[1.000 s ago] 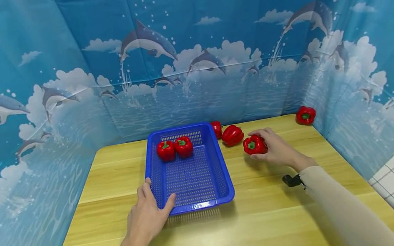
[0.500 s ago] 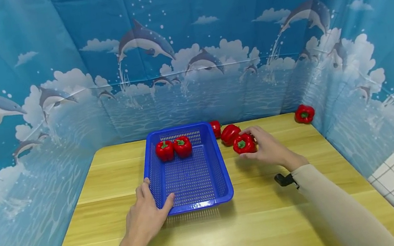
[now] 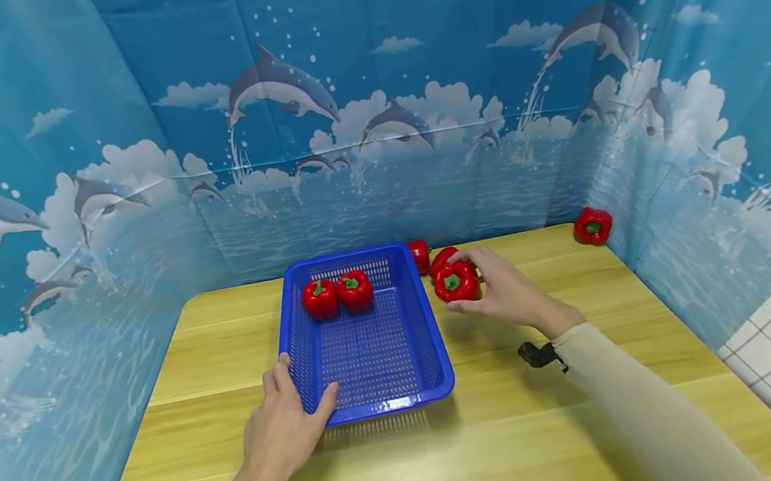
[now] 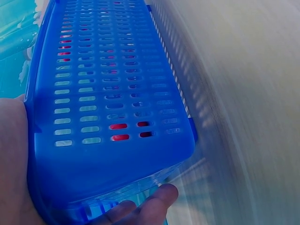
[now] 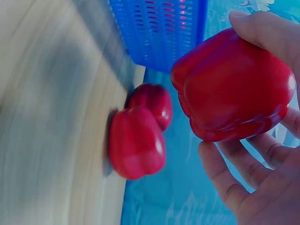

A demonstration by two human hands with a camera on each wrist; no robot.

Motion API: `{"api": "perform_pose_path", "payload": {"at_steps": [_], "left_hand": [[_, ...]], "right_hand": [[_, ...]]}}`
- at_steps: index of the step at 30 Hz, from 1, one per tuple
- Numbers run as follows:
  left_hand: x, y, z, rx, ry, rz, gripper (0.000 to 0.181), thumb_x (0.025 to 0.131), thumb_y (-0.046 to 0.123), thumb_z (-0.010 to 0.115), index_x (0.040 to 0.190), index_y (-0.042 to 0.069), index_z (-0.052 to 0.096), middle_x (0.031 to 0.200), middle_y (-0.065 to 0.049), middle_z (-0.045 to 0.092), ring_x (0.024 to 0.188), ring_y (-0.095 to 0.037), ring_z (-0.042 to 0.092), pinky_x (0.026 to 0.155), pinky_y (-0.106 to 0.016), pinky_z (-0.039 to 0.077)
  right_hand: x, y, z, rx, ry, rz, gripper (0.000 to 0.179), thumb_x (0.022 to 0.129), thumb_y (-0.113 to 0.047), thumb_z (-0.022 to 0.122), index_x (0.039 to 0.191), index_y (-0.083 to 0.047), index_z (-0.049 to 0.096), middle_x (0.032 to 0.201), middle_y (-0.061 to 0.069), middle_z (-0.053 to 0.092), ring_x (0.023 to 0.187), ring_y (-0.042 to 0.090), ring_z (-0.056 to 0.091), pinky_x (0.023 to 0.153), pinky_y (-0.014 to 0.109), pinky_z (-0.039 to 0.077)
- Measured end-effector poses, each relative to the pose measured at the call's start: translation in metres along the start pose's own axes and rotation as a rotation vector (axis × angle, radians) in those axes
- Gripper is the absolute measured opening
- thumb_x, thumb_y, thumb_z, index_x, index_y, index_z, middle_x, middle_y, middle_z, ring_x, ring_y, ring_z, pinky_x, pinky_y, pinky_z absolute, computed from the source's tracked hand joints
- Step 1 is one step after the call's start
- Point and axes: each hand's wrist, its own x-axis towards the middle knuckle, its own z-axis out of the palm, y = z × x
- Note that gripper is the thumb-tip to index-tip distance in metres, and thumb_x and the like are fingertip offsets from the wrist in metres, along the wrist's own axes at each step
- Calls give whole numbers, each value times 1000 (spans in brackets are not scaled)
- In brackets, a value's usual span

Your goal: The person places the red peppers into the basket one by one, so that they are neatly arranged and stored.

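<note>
The left hand [image 3: 273,429] grips the blue basket [image 3: 397,405] at its near-left corner; two red bell peppers [image 3: 355,292] sit inside. Rightward, the right hand [image 3: 507,291] holds a third pepper [image 3: 456,283] above the worktop [image 3: 518,444], seemingly a carrying step; moving inward calls for clearing the rim.

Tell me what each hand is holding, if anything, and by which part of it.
The right hand holds a red pepper by opposite sides; the left hand grips the blue basket at its near left corner.
</note>
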Motion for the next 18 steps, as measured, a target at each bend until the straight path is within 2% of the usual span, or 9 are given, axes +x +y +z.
{"api": "perform_pose_path", "payload": {"at_steps": [7, 13, 18], "left_hand": [[1, -1, 0, -2, 7, -1, 114, 108, 83, 61, 178, 0, 26, 171, -33, 49, 66, -27, 59, 54, -37, 48], [1, 1, 1, -1, 20, -2, 109, 109, 76, 65, 178, 1, 27, 171, -32, 49, 67, -28, 59, 54, -37, 48], [1, 0, 1, -3, 17, -3, 112, 108, 80, 62, 178, 0, 26, 171, -32, 48, 65, -27, 59, 53, -36, 47]], "right_hand": [[16, -20, 4, -12, 24, -42, 80, 97, -44, 98, 158, -13, 58, 148, 10, 65, 120, 28, 64, 97, 49, 63], [31, -43, 8, 40, 19, -57, 81, 97, -43, 98, 159, -13, 55, 153, 12, 62, 130, 32, 68, 101, 53, 69], [41, -65, 13, 62, 16, -72, 82, 97, -41, 97, 161, -12, 55, 156, 13, 61, 133, 34, 70, 102, 54, 71]]}}
